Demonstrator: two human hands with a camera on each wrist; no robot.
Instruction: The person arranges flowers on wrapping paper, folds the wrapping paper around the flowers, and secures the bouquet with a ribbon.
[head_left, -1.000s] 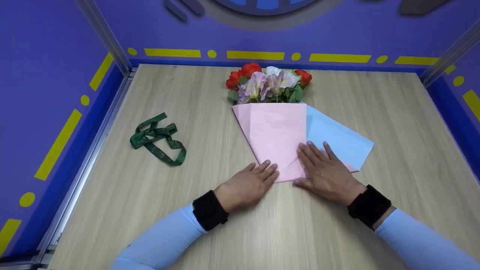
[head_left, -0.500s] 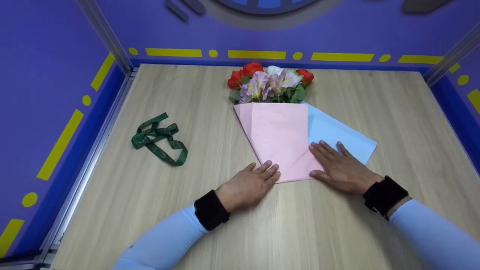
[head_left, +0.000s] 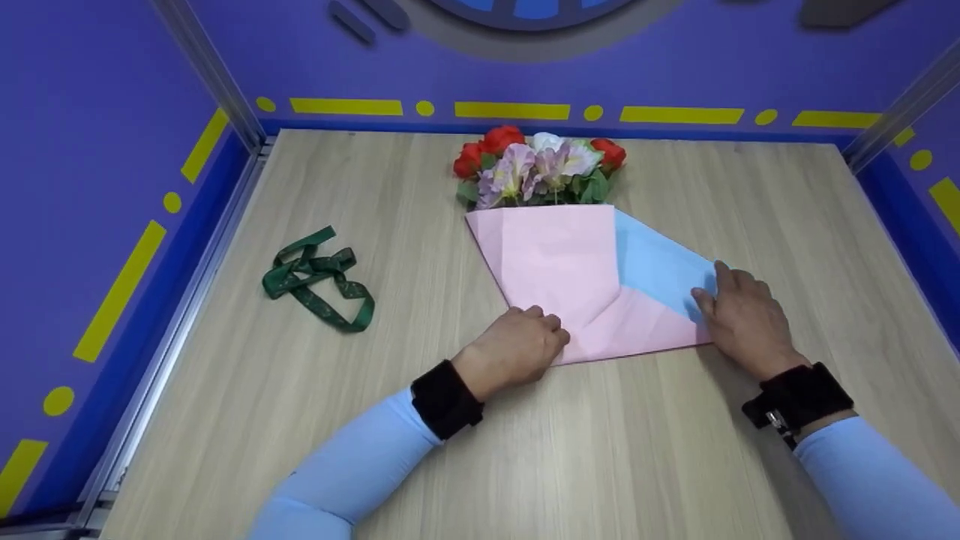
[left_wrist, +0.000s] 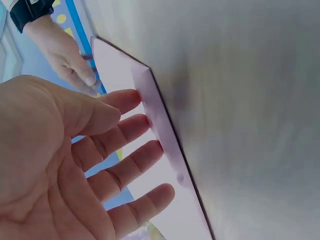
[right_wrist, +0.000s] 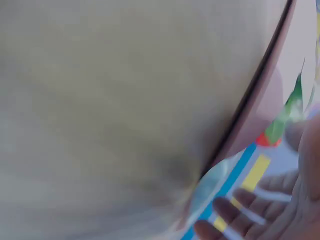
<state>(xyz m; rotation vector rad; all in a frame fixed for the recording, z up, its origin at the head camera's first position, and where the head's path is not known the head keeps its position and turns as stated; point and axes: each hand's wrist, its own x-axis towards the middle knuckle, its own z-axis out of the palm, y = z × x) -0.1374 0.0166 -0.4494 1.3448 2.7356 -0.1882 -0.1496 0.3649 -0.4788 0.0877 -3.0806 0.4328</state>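
Observation:
A bouquet of red, white and pale purple flowers (head_left: 536,165) lies in wrapping paper, pink on one side (head_left: 559,255) and light blue (head_left: 660,262) on the other. At the paper's lower left, my left hand (head_left: 517,349) rests with bent fingertips on the pink surface. The left wrist view shows its fingers (left_wrist: 140,160) loosely bent against the pink paper's edge (left_wrist: 162,115). Over at the right corner, my right hand (head_left: 750,322) touches the paper with its fingers forward. In the right wrist view those fingers (right_wrist: 232,212) are apart and blurred.
A loose green ribbon (head_left: 319,277) lies on the wooden table (head_left: 420,247), left of the bouquet. Purple panels with yellow marks (head_left: 512,111) stand at the back and both sides.
My right hand has slid rightward from the pink paper's middle to the right corner, uncovering a pink strip below the blue. The left hand's fingers have bent more, staying near the same spot.

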